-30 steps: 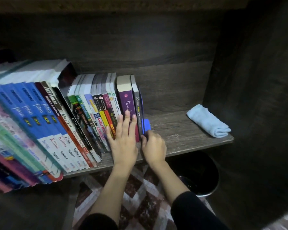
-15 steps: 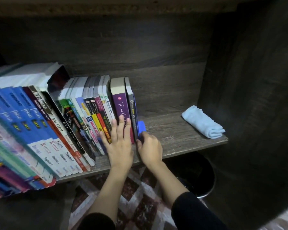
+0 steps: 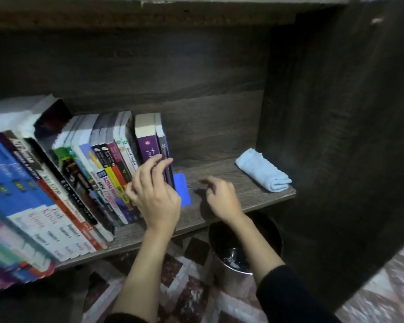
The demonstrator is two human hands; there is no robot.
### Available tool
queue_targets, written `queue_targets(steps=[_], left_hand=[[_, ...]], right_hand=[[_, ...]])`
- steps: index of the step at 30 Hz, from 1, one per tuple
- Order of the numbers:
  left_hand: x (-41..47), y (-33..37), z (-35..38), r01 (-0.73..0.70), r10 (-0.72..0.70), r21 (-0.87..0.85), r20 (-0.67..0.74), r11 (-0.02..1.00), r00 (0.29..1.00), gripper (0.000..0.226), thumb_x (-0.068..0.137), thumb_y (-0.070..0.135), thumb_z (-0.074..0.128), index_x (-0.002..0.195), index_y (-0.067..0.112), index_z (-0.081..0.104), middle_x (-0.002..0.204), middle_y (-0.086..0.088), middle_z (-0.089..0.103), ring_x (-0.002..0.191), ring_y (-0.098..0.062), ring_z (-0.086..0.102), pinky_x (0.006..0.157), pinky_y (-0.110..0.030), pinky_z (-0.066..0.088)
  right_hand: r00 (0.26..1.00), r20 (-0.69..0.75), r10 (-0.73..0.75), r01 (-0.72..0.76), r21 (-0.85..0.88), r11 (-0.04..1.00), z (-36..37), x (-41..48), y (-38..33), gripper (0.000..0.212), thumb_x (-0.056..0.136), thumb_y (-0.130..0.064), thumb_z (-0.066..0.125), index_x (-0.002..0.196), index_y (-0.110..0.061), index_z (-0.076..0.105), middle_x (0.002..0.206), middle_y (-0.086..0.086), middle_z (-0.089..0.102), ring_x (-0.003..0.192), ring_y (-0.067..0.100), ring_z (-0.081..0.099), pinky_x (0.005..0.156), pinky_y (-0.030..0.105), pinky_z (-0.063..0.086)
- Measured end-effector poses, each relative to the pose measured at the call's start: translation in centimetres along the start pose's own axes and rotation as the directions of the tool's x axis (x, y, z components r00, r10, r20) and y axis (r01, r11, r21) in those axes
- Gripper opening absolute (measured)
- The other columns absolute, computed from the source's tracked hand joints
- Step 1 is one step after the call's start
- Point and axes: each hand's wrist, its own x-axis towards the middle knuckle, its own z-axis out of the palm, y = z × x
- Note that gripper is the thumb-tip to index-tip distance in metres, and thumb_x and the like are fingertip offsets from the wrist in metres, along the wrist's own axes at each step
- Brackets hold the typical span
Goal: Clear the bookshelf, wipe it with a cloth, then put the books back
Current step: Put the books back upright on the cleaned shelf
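Two hands, one book row (image 3: 84, 183), one cloth (image 3: 264, 170).
My left hand (image 3: 158, 197) bends its fingers on the purple book (image 3: 147, 148), grip unclear; my right hand (image 3: 223, 198), right of that book, is loosely curled and empty; the cloth lies well right.

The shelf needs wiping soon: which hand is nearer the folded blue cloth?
The right hand: it hovers over the shelf, left of the cloth. The left hand is farther left, at the books.
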Motion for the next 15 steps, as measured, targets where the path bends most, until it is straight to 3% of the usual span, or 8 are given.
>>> queue_targets(steps=[5, 9, 11, 15], left_hand=[[-0.3, 2.9, 2.0, -0.041, 0.064, -0.190, 0.115, 0.981, 0.991, 0.037, 0.074, 0.000, 0.049, 0.104, 0.014, 0.064, 0.107, -0.004, 0.063, 0.100, -0.019, 0.051, 0.082, -0.033, 0.034], [-1.0, 5.0, 5.3, 0.075, 0.027, -0.266, 0.359, 0.961, 0.933, 0.028, 0.081, 0.016, 0.045, 0.104, 0.012, 0.062, 0.104, -0.007, 0.061, 0.098, -0.025, 0.054, 0.083, -0.034, 0.038], [-1.5, 6.0, 7.4, 0.143, 0.002, -0.236, 0.524, 0.961, 0.852, 0.028, 0.083, 0.019, 0.050, 0.107, 0.011, 0.061, 0.109, -0.009, 0.060, 0.104, -0.030, 0.055, 0.087, -0.038, 0.041], [-1.7, 7.0, 12.0, 0.206, -0.121, -0.008, 0.787, 0.978, 0.605, 0.043, 0.092, 0.032, 0.054, 0.132, 0.016, 0.049, 0.137, -0.009, 0.047, 0.127, -0.029, 0.040, 0.101, -0.045, 0.031]], right_hand=[[0.949, -0.292, 0.122, -0.093, 0.112, 0.989, -4.1, -0.2, 1.8, 0.032, 0.087, -0.001, 0.049, 0.110, -0.010, 0.068, 0.106, 0.008, 0.070, 0.103, 0.024, 0.062, 0.089, 0.033, 0.047], [0.805, -0.498, 0.323, -0.271, 0.175, 0.946, -6.7, -0.8, 4.0, 0.025, 0.092, -0.012, 0.052, 0.115, -0.010, 0.062, 0.113, 0.007, 0.063, 0.107, 0.025, 0.058, 0.079, 0.028, 0.040], [0.741, -0.550, 0.386, -0.367, 0.150, 0.918, -7.6, -1.0, 5.4, 0.030, 0.093, -0.024, 0.054, 0.121, -0.010, 0.055, 0.122, 0.008, 0.053, 0.114, 0.026, 0.051, 0.081, 0.032, 0.041], [0.716, -0.481, 0.506, -0.549, 0.061, 0.834, -8.4, -1.3, 7.9, 0.058, 0.092, -0.050, 0.051, 0.131, -0.008, 0.045, 0.129, 0.010, 0.043, 0.123, 0.028, 0.039, 0.089, 0.038, 0.041]])
